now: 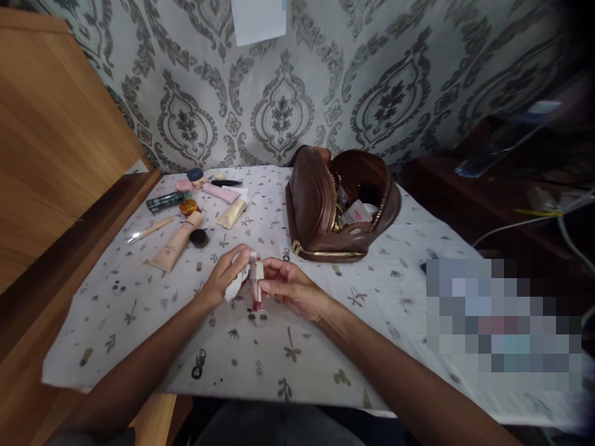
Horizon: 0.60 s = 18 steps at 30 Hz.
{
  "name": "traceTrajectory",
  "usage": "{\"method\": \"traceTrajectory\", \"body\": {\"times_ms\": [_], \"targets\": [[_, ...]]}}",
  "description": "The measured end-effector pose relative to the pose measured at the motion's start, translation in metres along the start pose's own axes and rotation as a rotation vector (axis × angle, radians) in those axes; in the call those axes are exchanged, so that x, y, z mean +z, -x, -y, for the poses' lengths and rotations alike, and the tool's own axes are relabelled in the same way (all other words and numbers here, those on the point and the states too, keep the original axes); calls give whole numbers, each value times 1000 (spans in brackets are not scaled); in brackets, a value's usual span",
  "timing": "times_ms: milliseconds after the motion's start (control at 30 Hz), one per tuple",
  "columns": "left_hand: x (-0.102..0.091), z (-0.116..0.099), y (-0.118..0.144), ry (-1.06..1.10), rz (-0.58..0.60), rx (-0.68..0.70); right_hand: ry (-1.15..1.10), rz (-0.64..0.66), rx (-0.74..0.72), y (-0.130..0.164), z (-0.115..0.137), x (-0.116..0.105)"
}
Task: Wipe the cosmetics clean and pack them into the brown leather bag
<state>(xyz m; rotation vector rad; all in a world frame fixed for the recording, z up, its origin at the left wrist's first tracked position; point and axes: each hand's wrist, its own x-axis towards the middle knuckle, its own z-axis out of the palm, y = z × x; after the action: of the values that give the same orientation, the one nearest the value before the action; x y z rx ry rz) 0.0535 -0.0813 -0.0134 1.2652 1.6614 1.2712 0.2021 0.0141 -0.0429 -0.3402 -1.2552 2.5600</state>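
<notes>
Far left of the worktop (pixel 139 322): cosmetics scattered on the patterned cloth. A dark green tube (pixel 168 201), a slim wand (pixel 149 231), a long beige tube (pixel 177 249), a small gold-lidded jar (pixel 188 206), a round black cap (pixel 199 238), a pink tube (pixel 220 192), a cream tube (pixel 232 212) and a black pencil (pixel 225 183), all well apart from the hands.

Near the middle front, left hand (pixel 226 275) has its fingers curled shut around a white tissue (pixel 233 286), pressed against the small bottle (pixel 256 286). The bottle is upright (reddish body, pale top), just above or on the cloth, can't tell which, between both hands.

Right hand (pixel 289 286) pinches the bottle's upper part, fingers closed on it.

Behind and right: brown leather makeup bag (pixel 320 204), zip open, lying on its side, small items inside (too cluttered to name). Farther right, a dark side table (pixel 488 186) beside the worktop.
</notes>
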Motion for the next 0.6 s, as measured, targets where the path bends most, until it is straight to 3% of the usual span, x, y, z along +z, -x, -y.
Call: {"method": "traceTrajectory", "body": {"times_ms": [333,600], "targets": [[7,4,7,-183,110,75,-23,-282,-242,-3,10,-2],[7,1,6,-150,151,14,79,-307,-392,-3,13,1]]}}
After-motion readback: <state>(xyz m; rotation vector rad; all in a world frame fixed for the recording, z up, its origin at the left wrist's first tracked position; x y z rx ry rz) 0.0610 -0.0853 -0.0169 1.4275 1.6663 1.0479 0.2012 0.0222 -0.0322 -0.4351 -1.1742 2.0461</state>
